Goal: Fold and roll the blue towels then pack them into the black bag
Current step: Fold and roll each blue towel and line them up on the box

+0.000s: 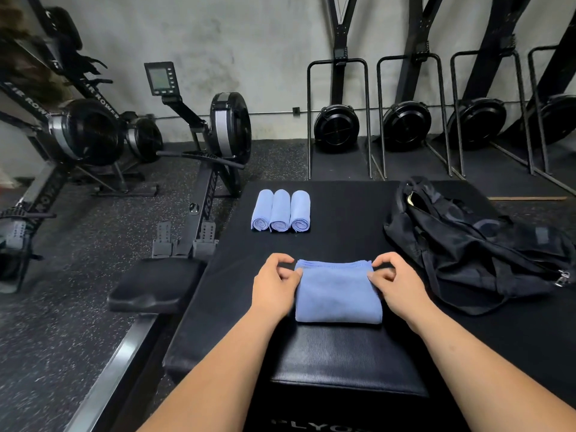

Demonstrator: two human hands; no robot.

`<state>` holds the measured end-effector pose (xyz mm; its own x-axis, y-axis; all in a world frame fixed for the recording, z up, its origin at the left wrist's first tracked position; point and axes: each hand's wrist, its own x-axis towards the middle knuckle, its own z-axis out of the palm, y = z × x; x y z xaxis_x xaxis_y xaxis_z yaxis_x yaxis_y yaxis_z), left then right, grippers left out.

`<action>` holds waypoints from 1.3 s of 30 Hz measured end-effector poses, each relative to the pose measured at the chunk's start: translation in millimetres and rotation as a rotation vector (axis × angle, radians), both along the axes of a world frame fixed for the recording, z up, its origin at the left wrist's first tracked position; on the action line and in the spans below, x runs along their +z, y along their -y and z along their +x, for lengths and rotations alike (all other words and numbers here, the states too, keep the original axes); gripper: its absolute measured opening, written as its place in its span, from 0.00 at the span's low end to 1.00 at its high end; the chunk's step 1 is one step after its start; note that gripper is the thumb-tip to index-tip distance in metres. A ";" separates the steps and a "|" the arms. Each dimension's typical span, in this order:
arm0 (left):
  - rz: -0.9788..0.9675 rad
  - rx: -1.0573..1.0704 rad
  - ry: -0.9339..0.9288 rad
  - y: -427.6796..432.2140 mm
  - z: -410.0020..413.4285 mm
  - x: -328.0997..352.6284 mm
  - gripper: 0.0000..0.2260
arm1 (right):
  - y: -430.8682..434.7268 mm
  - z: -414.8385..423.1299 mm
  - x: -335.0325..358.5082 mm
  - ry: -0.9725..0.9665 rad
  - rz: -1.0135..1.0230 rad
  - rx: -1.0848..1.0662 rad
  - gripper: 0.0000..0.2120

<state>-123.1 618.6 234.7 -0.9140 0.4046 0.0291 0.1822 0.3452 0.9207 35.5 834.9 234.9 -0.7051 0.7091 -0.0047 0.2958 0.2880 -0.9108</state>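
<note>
The left hand (276, 283) is holding its fingers curled in toward the thumb and is pinching the far left corner of a folded, rectangular blue terry-cloth towel (338, 297), the thumb tip lying on the cloth's edge. The right hand (397, 283) is mirroring it, fingers bent and nearly closed, nipping the far right corner between thumb and forefinger. Both bare forearms are reaching in from the near edge of the view. The towel is lying flat in several layers, its stacked edges showing along the far side, in the middle of the black padded vinyl counter (343, 353) and close to the person. Farther back on the same surface, three rolled blue towels (280, 210) are lying side by side and touching, their spiral ends facing the person. To the right, a slumped black fabric bag (467, 244) with loose straps is resting on the counter, well apart from the rolls and near the right hand. Left of the counter, a black rowing machine (212, 145) with a small monitor is standing on the speckled rubber floor (78, 291), and more black fan-wheel machines (336, 126) are lining the pale wall (233, 32).
</note>
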 end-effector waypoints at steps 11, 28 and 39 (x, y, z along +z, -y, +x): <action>0.027 -0.073 -0.001 -5.8 -11.1 -47.1 0.07 | 0.3 -13.0 -35.5 0.039 0.112 -0.102 0.09; -0.191 -0.188 -0.214 -9.9 -14.8 -62.0 0.21 | -5.0 -22.1 -39.6 0.137 0.159 -0.071 0.20; -0.410 -0.241 -0.363 -14.3 -12.5 -56.9 0.23 | -0.8 -26.5 -46.8 0.176 0.301 0.003 0.21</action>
<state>-135.6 633.0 177.8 -0.7559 0.6437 0.1198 0.5776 0.5693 0.5851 9.0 835.7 188.2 -0.7143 0.6950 0.0825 0.4394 0.5371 -0.7200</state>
